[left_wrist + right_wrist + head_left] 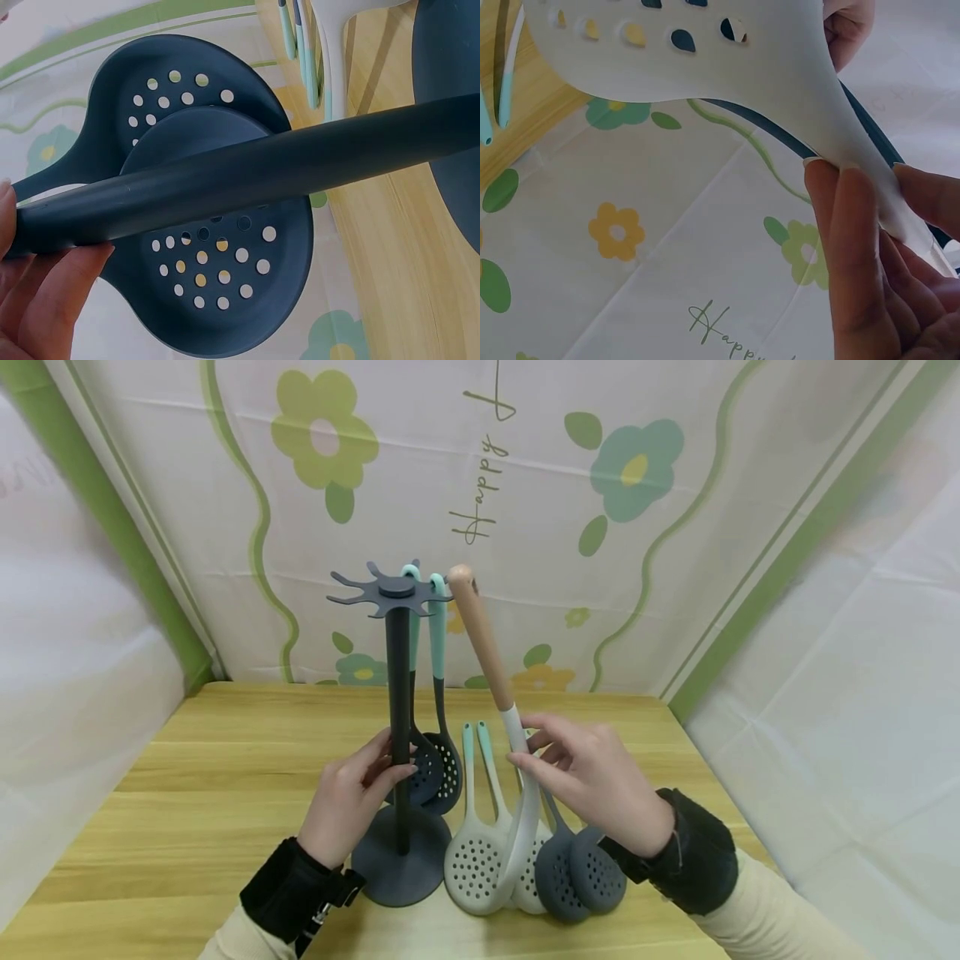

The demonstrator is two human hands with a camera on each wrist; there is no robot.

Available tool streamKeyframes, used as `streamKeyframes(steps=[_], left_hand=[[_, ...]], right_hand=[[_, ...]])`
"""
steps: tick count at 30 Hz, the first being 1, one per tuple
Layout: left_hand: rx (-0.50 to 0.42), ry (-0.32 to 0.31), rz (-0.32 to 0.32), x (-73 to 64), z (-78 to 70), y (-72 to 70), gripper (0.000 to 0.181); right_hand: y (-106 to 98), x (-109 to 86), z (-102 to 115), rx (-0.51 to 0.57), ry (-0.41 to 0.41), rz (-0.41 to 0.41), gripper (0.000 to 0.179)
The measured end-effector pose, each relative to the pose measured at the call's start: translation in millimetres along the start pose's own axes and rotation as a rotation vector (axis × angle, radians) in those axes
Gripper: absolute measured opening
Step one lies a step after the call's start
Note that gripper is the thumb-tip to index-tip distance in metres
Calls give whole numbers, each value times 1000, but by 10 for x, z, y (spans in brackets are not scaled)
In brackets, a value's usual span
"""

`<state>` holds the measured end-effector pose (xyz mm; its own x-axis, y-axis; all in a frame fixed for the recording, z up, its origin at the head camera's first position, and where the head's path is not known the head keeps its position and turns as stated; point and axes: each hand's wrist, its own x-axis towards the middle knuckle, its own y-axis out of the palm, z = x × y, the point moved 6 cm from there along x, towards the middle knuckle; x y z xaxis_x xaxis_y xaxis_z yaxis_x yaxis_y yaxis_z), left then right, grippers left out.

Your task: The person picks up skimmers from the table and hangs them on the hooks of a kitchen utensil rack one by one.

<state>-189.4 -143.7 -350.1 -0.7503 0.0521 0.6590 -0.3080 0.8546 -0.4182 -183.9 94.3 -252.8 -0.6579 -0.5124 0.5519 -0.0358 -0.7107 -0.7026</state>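
Note:
A dark utensil stand rises from a round base, with a ring of hooks at its top. My left hand grips its post low down, thumb and fingers round it. Two dark skimmers with mint handles hang from the hooks behind the post. My right hand pinches the neck of a white slotted skimmer with a wood-brown handle. This skimmer is held tilted, head down, its handle end close beside one hook; whether they touch I cannot tell.
On the wooden table, right of the base, lie pale skimmers with mint handle ends. Farther right are dark skimmers. A flower-printed cloth stands behind the table, and cloth walls rise at both sides.

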Motion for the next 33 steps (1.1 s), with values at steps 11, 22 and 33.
streamKeyframes(steps=[11,22,33], left_hand=[[10,-31,14,4,2,-3,38],[10,-23,7,3,12,-3,39],[11,-25,13,8,21,-6,39]], right_hand=[[44,11,-6,-29,-3,11,33],[99,32,-1,0,-10,33,31],[179,58,-8,39,-1,62,31]])
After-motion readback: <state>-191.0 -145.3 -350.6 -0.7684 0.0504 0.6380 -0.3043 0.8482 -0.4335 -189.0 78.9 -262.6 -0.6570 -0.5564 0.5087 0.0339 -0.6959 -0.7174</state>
